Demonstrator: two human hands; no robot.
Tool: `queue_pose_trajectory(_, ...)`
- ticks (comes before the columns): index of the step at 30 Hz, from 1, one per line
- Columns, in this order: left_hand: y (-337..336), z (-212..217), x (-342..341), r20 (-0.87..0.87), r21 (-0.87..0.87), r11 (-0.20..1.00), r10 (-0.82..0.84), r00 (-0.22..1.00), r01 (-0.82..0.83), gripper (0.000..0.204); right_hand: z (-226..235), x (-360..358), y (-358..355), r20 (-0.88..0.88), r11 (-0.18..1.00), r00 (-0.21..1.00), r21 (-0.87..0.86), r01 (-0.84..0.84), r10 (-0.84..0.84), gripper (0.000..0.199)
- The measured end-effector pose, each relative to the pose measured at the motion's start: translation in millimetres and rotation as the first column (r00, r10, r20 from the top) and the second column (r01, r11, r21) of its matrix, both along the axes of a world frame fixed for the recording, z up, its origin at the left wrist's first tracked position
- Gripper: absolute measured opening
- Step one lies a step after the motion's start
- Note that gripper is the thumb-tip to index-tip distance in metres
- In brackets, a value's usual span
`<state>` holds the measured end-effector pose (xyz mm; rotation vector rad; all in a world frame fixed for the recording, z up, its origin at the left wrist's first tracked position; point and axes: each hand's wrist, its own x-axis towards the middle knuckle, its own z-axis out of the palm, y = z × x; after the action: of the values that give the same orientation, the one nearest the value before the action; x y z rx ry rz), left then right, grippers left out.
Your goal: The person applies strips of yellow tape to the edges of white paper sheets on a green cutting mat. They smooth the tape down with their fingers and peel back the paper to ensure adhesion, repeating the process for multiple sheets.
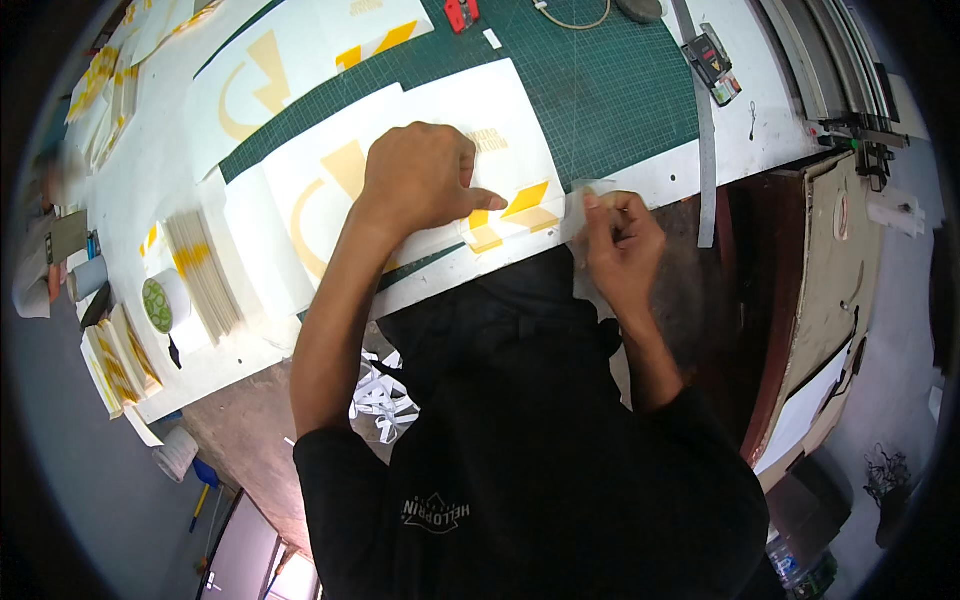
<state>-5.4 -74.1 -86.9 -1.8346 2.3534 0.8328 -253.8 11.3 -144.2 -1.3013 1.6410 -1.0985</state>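
Observation:
A white printed sheet (500, 110) with pale orange shapes and yellow stripes lies across the near edge of the table. My left hand (415, 175) rests on it with curled fingers and the thumb by the yellow stripes. Whatever may be under those fingers is hidden. Just off the sheet's right corner, my right hand (625, 235) pinches a thin translucent strip (577, 212) between thumb and fingers. The strip looks like clear tape or film; its exact kind I cannot make out. Under the sheet is a green cutting mat (620, 95).
Another printed sheet (300, 60) lies farther back. A red cutter tool (461, 14) is at the top, a metal ruler (706, 170) overhangs the edge, and a black device (710, 65) sits beside it. Folded stacks (200, 275) and a tape roll (160, 305) stand left; paper scraps (385, 400) litter the floor.

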Motion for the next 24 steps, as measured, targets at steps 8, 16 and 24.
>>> queue_pose_trajectory(8,-2.1,-6.7,3.8,-0.015,-0.015,0.999,-0.032,0.999,0.031,0.046,-5.0,47.0,26.4,-0.040,0.991,0.991,0.038,-0.125,0.127,0.025)
queue_pose_trajectory(16,-3.3,-7.5,3.1,-0.004,-0.016,0.999,-0.037,0.999,0.037,0.048,2.7,88.8,32.8,-0.108,0.958,0.955,-0.045,-0.283,0.277,0.025)
queue_pose_trajectory(24,-3.2,-7.8,4.0,-0.009,-0.024,0.999,-0.041,0.999,0.041,0.048,8.2,85.6,29.1,-0.124,0.940,0.935,-0.038,-0.340,0.333,0.023)
